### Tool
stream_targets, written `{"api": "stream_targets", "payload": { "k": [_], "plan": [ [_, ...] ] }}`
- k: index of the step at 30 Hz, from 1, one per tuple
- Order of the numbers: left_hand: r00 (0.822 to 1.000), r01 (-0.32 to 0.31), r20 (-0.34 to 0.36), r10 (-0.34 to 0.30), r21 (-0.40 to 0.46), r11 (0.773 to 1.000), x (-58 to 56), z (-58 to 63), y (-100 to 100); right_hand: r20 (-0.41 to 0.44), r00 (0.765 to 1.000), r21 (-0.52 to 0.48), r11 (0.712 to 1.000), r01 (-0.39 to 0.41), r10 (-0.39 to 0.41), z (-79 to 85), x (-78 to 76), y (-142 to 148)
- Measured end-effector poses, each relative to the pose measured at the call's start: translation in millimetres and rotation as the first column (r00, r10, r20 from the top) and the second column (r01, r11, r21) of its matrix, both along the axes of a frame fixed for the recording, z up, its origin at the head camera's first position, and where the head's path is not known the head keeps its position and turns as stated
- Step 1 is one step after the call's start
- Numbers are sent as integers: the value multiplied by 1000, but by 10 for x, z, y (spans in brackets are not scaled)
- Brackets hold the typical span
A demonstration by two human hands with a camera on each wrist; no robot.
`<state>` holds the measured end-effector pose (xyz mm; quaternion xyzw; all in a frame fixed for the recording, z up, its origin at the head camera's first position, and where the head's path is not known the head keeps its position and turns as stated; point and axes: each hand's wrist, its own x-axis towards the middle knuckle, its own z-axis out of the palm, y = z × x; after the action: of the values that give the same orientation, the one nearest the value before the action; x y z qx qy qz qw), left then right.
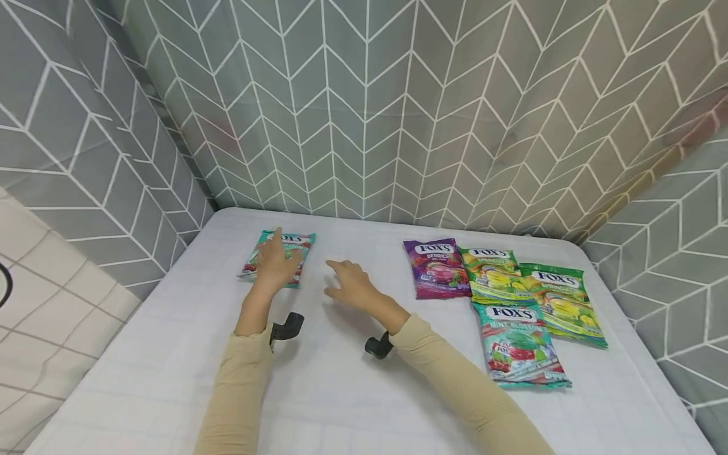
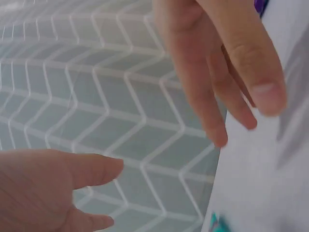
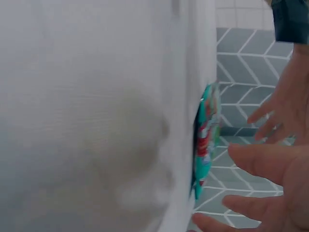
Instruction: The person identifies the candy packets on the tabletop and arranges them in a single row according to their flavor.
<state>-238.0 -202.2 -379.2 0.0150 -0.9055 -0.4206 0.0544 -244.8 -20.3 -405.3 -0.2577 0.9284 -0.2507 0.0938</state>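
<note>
At the far left of the table, in the head view, my left hand (image 1: 275, 264) hovers over a teal Fox's candy bag (image 1: 303, 248) and partly hides it. Its fingers are spread and it holds nothing; whether it touches the bag cannot be told. My right hand (image 1: 354, 287) is held above the table to the right of that bag, fingers extended and nothing gripped. In the left wrist view the left hand (image 2: 43, 191) faces the right hand (image 2: 227, 53). The right wrist view shows the teal bag (image 3: 206, 137) lying beyond the right hand (image 3: 270, 188).
On the right lie a purple Berries bag (image 1: 436, 270), two Springtime-type yellow-green bags, one (image 1: 493, 275) beside the other (image 1: 569, 303), and a teal Mint Blossom bag (image 1: 520, 344) in front. A patterned curtain (image 1: 364, 114) stands behind the white-covered table (image 1: 341, 404).
</note>
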Motion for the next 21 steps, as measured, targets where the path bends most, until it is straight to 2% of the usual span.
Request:
{"api": "stream_targets", "payload": {
  "k": [6,11,16,21],
  "plan": [
    [989,141,-46,-137,78,987,60,110,379,19,1000,-15,1000,-17,17,119,223,364],
    [970,243,-40,-240,161,957,122,120,732,-1,1000,-41,999,14,-14,230,317,761],
    [936,346,0,-352,183,920,161,87,1210,5,996,-82,993,87,-86,382,304,1269],
    [901,411,48,-430,216,885,192,25,1671,3,985,-100,980,174,-174,522,323,1805]
  ]
}}
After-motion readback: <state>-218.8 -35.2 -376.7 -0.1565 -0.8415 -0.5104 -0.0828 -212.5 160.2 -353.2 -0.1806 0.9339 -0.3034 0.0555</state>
